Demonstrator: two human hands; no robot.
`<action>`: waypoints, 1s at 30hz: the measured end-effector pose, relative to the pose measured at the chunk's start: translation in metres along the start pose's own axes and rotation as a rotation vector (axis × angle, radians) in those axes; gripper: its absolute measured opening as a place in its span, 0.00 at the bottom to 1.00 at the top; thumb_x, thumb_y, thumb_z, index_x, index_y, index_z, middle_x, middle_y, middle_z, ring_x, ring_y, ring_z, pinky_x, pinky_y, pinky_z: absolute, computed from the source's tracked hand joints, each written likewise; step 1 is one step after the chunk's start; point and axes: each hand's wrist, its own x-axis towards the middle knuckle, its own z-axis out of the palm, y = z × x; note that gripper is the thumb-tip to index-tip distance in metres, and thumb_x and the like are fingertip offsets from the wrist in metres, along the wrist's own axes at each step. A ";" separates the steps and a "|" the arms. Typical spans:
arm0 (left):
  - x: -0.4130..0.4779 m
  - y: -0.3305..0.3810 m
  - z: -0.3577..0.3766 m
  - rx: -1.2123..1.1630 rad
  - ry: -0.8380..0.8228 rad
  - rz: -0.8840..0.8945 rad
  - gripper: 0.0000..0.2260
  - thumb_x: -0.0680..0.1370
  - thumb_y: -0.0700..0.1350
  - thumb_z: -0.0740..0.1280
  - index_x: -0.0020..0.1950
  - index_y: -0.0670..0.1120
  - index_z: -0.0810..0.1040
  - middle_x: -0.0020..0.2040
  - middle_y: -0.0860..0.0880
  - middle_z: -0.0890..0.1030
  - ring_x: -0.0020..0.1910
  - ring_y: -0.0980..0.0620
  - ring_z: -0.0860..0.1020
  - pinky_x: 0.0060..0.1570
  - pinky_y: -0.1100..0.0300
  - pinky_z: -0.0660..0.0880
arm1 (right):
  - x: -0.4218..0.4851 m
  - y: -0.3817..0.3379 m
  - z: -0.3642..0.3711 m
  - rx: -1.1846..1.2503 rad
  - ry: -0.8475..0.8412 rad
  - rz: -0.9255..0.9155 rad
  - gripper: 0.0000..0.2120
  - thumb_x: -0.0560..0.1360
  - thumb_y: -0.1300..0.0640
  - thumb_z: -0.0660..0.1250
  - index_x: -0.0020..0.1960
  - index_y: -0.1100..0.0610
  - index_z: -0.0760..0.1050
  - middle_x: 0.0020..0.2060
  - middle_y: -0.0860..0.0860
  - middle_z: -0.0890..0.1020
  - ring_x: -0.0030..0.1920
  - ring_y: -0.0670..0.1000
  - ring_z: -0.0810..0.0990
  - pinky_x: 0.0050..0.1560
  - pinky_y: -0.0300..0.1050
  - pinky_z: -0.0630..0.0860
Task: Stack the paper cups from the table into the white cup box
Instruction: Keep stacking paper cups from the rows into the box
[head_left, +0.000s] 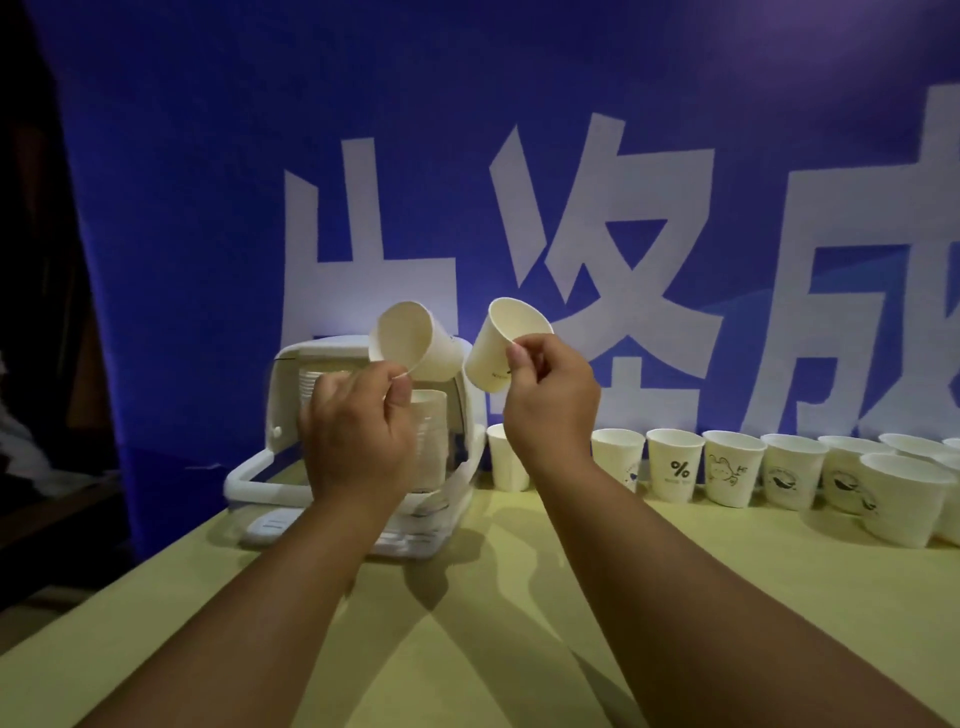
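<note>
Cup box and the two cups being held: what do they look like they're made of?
The left cup, pinched by the left hand, and the right cup, in the right hand, look like thin matte paper: off-white, with rolled rims. The white cup box looks like moulded plastic, smooth and slightly glossy with rounded corners, though that is not certain.

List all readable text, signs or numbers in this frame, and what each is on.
"%": white paper cup in the table row; print under it too small to read.
"成" (probably, cropped): large white character on the blue cloth banner; its two other characters are partly hidden, unsure.
White paper cup pinched by the right hand: dark print near its base, blurred.
</note>
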 end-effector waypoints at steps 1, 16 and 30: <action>0.000 -0.006 0.000 0.019 -0.019 -0.018 0.13 0.85 0.52 0.59 0.54 0.47 0.81 0.47 0.47 0.81 0.50 0.45 0.76 0.52 0.44 0.74 | 0.000 -0.001 0.005 0.009 -0.001 -0.003 0.05 0.80 0.52 0.66 0.52 0.50 0.80 0.48 0.46 0.81 0.49 0.47 0.78 0.45 0.37 0.73; 0.019 -0.019 -0.014 0.346 -0.083 0.111 0.12 0.84 0.48 0.56 0.51 0.45 0.76 0.47 0.45 0.79 0.46 0.47 0.71 0.49 0.45 0.71 | -0.004 -0.002 -0.001 -0.047 -0.130 -0.063 0.06 0.79 0.53 0.67 0.55 0.51 0.80 0.52 0.47 0.80 0.50 0.48 0.77 0.49 0.38 0.76; -0.001 -0.012 -0.002 -0.021 -0.524 -0.119 0.27 0.76 0.57 0.73 0.71 0.57 0.64 0.67 0.54 0.74 0.61 0.49 0.77 0.59 0.44 0.80 | -0.004 -0.016 0.002 -0.035 -0.236 -0.094 0.03 0.80 0.54 0.66 0.52 0.48 0.78 0.52 0.48 0.73 0.52 0.48 0.74 0.44 0.29 0.68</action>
